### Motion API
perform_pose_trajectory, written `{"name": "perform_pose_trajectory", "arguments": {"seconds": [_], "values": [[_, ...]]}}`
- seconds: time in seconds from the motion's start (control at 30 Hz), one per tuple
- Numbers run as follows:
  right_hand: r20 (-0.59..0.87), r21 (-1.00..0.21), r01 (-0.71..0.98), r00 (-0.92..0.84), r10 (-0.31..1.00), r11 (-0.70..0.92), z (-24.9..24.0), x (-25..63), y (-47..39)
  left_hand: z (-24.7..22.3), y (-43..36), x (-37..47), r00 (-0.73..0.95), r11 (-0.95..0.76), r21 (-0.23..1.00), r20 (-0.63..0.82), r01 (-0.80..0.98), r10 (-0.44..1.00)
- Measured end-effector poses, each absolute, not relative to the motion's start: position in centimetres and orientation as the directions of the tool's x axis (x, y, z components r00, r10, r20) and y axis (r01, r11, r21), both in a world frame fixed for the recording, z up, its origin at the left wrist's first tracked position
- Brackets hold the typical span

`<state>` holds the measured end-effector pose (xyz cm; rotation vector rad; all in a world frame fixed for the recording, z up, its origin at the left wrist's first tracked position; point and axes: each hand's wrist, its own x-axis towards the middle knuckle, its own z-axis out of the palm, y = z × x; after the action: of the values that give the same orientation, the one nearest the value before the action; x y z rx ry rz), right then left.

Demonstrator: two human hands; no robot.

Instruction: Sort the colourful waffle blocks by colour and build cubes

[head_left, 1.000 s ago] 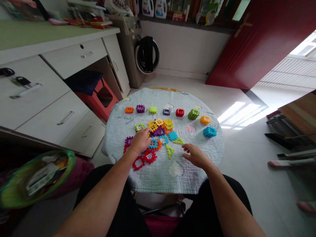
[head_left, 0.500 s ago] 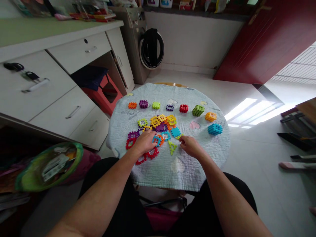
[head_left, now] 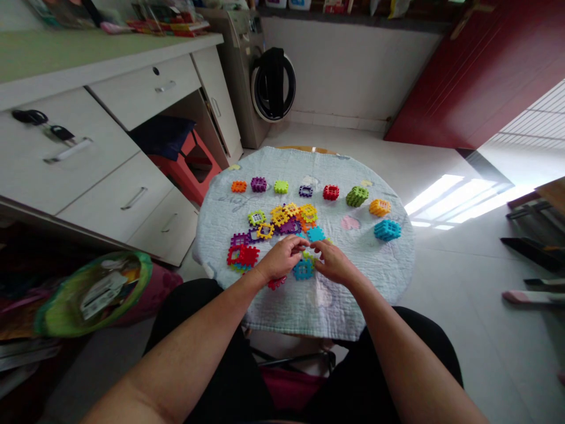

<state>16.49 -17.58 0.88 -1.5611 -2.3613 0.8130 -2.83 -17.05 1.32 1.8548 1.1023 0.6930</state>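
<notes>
My left hand (head_left: 283,258) is over the pieces in the middle of the table, thumb and fingers apart, with nothing visible in it. Facing it closely, my right hand (head_left: 335,262) has bent, parted fingers. Its thumb is beside a blue square toy block piece (head_left: 303,270), which lies between the hands. Lime green plastic (head_left: 308,255) shows just behind that piece, partly hidden by the fingers. A flat blue piece (head_left: 316,234) lies beyond the fingertips. Red pieces (head_left: 250,255) lie left of my left hand, and another red piece (head_left: 276,282) is partly under its wrist.
Yellow pieces (head_left: 279,215) and purple pieces (head_left: 239,239) are heaped behind my hands. Sorted groups line the far edge, including red (head_left: 331,192), green (head_left: 356,196), orange-yellow (head_left: 379,207) and blue stacks (head_left: 387,230). A pale cloth (head_left: 375,288) covers the round table.
My left hand has moved right, close to my right hand. The blue square piece now lies farther right and nearer me. A yellow piece and a solid red piece are uncovered at the left.
</notes>
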Motion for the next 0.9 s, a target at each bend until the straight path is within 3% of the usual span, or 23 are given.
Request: {"name": "perform_pose_trajectory", "arguments": {"seconds": [0.2,0.37,0.47,0.63,0.77,0.9], "values": [[-0.113,-0.472,0.809,-0.45,0.886,0.351,1.1,14.2,-19.5,1.9,-14.5,-6.4,0.13,-0.161,0.787,0.104,0.595,0.986],[-0.165,-0.346,0.846,-0.481,0.861,0.406,1.3,13.4,-20.0,1.3,-15.2,-7.5,0.287,-0.25,0.518,0.01,0.818,0.958],[-0.218,-0.322,0.87,-0.453,0.864,0.375,1.4,14.0,-19.4,1.2,-16.2,-6.7,0.334,-0.273,0.433,-0.069,0.859,0.94],[-0.167,-0.263,0.937,-0.279,0.946,0.23,1.5,14.7,-18.8,1.4,-16.7,-5.4,0.317,-0.24,0.445,-0.106,0.863,0.943],[-0.025,-0.339,0.882,-0.355,0.934,0.327,1.2,13.1,-19.6,0.9,-16.4,-4.7,0.323,-0.225,0.511,-0.111,0.83,0.94],[-0.018,-0.371,0.861,-0.382,0.924,0.348,0.5,11.1,-20.3,0.6,-16.4,-4.6,0.337,-0.263,0.513,-0.054,0.817,0.94]]}}
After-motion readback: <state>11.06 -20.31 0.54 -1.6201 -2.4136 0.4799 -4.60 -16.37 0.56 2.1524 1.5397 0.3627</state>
